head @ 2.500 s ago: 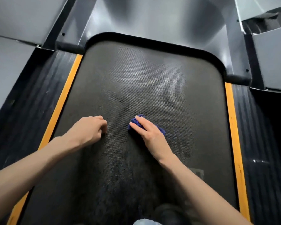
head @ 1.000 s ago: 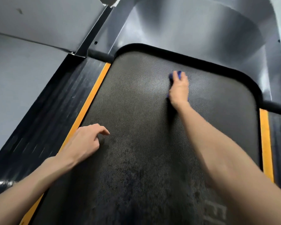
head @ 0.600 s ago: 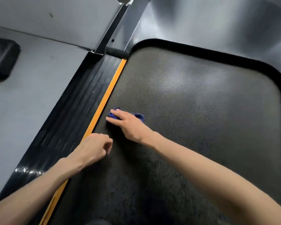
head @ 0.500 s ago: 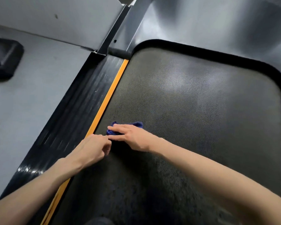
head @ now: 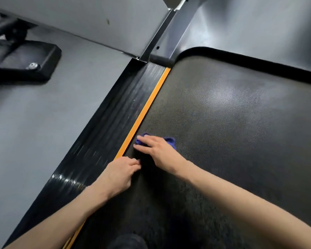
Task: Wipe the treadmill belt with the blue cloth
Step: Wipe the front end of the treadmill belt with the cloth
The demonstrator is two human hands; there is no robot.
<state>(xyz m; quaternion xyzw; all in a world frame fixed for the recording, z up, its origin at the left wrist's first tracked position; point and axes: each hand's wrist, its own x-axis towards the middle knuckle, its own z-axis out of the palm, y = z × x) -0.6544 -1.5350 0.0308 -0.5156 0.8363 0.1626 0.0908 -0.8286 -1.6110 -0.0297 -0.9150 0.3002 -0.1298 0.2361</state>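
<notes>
The dark textured treadmill belt (head: pixel 232 123) fills the middle and right of the head view. A small crumpled blue cloth (head: pixel 170 141) lies on the belt close to its left edge. My right hand (head: pixel 156 150) presses flat on the cloth with straight fingers pointing left, and covers most of it. My left hand (head: pixel 119 174) rests on the belt just below and left of the right hand. Its fingers are curled and hold nothing.
An orange strip (head: pixel 144 112) runs along the belt's left edge, next to a black ribbed side rail (head: pixel 108 126). Grey floor (head: pixel 34 123) lies further left with a black equipment base (head: pixel 25 62) on it. The grey motor cover (head: pixel 258 29) rises beyond the belt.
My right hand swept the cloth from the belt's far end back to its left edge near my left hand. My view has shifted left. My left hand stayed near the orange strip.
</notes>
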